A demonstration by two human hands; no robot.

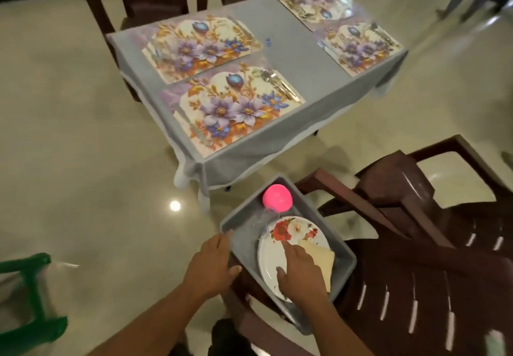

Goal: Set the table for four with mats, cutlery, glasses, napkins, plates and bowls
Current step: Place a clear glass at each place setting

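Inside grey tub (pixel 348 255): plates (pixel 268 258), napkins (pixel 323 258), pink bowl (pixel 277 198)

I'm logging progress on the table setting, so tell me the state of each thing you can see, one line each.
Four mats: laid flat on the table.
Cutlery: lying on the near mat's right side.
Tray: resting on a brown chair.
Plates: stacked in the tray.
Napkins: lying on the plates.
Pink bowl: upside down in the tray.
Left hand: resting on the tray rim.
Right hand: touching the plates.
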